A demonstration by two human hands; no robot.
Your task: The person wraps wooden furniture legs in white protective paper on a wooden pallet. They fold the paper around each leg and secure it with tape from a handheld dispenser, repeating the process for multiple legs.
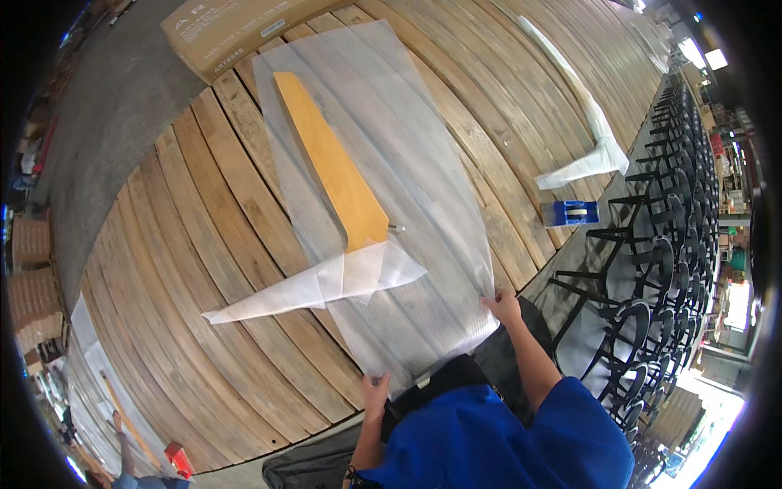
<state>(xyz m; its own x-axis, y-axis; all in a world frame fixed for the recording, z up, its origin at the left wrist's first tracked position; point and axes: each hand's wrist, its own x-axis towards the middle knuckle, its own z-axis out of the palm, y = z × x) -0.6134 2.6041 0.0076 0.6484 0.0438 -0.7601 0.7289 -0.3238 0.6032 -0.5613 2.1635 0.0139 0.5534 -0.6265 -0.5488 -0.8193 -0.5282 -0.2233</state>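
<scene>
A translucent white foam sheet (436, 183) lies spread over the plank surface, its near edge at my body. My left hand (375, 394) pinches its near left corner. Farther right, my right hand (503, 308) grips the sheet's near right corner between thumb and fingers. On the sheet rests an angled, yellow-orange flat piece (332, 167), its long tapering arm bare and pointing away. White foam wrap (305, 287) covers its other arm, which reaches left past the sheet's edge. A small metal pin (397, 229) sticks out near the bend.
Another angled piece wrapped in white (599, 122) lies at the right, near a blue tape dispenser (576, 213). A cardboard box (236, 33) stands at the far left. Rows of black metal frames (652, 269) line the right side. Another person's hand (118, 422) and a red dispenser (178, 460) show lower left.
</scene>
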